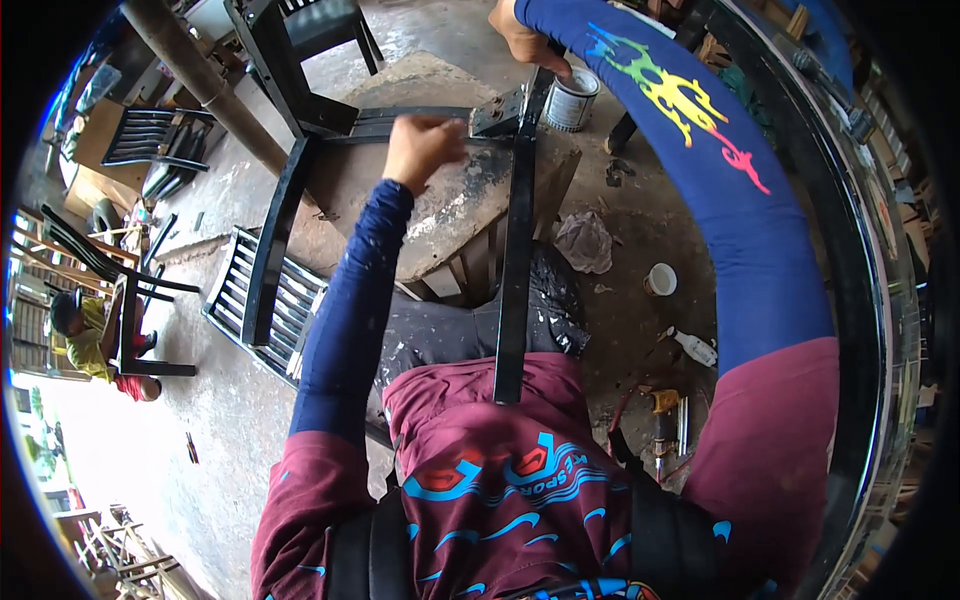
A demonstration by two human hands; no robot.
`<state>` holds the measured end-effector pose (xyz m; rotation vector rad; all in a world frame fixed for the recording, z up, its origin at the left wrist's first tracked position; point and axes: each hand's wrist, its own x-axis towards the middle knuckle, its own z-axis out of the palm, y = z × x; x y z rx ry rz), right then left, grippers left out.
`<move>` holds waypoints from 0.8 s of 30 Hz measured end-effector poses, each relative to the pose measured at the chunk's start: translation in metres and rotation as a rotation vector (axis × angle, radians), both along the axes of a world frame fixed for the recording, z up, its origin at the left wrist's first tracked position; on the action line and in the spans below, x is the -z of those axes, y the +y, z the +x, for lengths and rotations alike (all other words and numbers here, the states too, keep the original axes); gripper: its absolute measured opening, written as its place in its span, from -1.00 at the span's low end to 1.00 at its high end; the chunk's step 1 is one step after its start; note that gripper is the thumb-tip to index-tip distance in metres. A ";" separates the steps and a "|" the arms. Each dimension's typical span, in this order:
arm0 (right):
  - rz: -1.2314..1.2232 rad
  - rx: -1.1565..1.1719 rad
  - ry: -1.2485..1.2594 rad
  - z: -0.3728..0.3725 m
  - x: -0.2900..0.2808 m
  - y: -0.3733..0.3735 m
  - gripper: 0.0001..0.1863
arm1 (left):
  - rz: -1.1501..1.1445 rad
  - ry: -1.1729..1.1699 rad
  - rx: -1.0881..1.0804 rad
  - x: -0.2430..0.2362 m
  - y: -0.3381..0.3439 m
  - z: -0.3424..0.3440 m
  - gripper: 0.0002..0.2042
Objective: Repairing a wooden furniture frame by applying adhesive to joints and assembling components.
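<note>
While the left hand point(420, 150) is curled and blurred, and neither its hold nor the right hand's point(527, 36) can be told, the frame point(515, 250) is best kept steady, clear of the can point(572, 106).

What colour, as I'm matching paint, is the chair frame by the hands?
The chair frame is black; it shows best in the head view.

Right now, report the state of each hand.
Left hand: fingers curled, blurred; whether it holds anything cannot be told.
Right hand: one finger pointing down near the can; grip cannot be told.
</note>
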<state>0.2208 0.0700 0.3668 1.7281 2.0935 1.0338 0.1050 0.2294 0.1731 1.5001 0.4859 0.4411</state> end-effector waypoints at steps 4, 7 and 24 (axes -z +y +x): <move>0.149 -0.183 -0.043 -0.009 0.005 0.014 -0.70 | 0.644 -0.173 -0.009 -0.009 0.006 0.045 -0.43; 0.272 -0.315 -0.088 -0.020 0.004 0.026 -0.70 | 0.669 -0.530 0.168 -0.008 0.011 0.079 -0.35; 0.169 0.182 1.626 0.074 0.184 -0.035 -0.18 | 0.817 -0.284 0.443 -0.024 0.014 0.093 -0.25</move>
